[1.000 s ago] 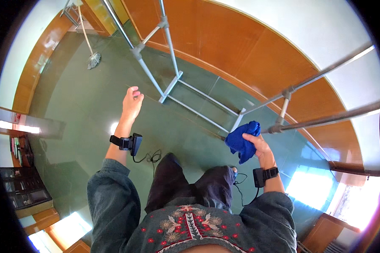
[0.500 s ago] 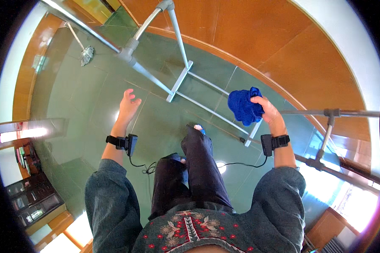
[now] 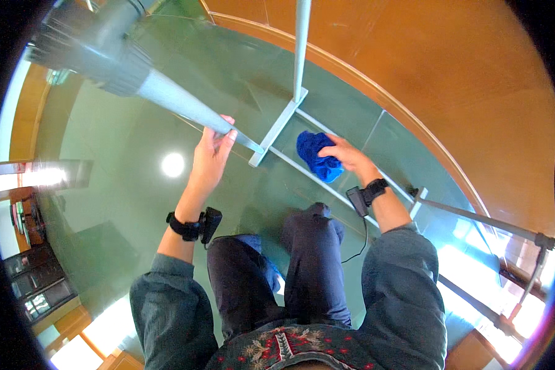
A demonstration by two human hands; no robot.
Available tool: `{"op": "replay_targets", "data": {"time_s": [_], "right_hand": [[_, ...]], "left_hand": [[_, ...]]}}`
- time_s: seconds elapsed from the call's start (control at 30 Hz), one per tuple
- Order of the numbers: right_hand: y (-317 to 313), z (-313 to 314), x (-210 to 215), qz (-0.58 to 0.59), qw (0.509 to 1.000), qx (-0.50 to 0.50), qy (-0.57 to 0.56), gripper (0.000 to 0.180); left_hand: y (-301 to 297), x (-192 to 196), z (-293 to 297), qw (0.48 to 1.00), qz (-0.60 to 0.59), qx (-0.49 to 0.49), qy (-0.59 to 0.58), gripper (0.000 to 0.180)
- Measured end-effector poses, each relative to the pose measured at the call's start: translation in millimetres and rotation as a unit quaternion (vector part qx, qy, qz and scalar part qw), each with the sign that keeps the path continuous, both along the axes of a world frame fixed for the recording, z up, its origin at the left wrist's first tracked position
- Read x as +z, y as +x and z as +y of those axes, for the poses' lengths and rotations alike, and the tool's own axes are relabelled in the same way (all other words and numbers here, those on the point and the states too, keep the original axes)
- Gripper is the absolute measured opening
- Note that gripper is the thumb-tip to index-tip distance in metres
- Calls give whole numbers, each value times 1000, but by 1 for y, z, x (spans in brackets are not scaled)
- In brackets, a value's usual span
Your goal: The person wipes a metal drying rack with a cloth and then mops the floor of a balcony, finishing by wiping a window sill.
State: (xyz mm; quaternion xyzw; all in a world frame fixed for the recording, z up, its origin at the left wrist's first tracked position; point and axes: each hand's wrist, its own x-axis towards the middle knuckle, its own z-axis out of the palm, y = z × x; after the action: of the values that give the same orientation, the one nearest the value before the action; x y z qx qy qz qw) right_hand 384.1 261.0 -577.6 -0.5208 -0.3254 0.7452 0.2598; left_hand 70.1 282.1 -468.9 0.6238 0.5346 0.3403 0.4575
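Note:
A blue cloth (image 3: 318,156) is bunched up in my right hand (image 3: 346,155), with the thumb and fingers closed on it. It hangs over the lower rails of a metal rack. My left hand (image 3: 213,153) has its fingers around a slanting pale tube (image 3: 185,105) of that rack, low down near the foot bar (image 3: 280,126). At its upper end the tube runs into a grey plastic joint (image 3: 98,52), which looms large and blurred at the upper left.
Another upright post (image 3: 300,49) rises from the same foot bar. Brown wooden panelling (image 3: 425,80) curves along the far right. More rack tubes (image 3: 493,217) stand at the right, near bright glare. Dark shelving (image 3: 40,280) is at the lower left, over green floor tiles (image 3: 117,185).
My left hand has moved right and taken hold of the rack's tube. The cloth in my right hand has shifted left. I am closer to the rack, with my knees bent.

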Motion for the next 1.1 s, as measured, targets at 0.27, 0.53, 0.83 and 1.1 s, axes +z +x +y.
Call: {"op": "replay_targets", "data": {"time_s": [0.27,0.53,0.83,1.1], "right_hand": [[-104,46,-177,-348,783,161,490,53],[-87,106,-224,-646,540,277,463,40],[-119,74,-229,-453,808,157,343,31],[-186,-14,-204,-332,612,252,672,39]], "left_hand": [[11,-5,8,996,0,-21,87,24],[6,-11,12,984,14,-39,175,18],[6,-15,10,984,-9,-32,174,19],[-3,-18,9,984,-10,-19,178,19]]}}
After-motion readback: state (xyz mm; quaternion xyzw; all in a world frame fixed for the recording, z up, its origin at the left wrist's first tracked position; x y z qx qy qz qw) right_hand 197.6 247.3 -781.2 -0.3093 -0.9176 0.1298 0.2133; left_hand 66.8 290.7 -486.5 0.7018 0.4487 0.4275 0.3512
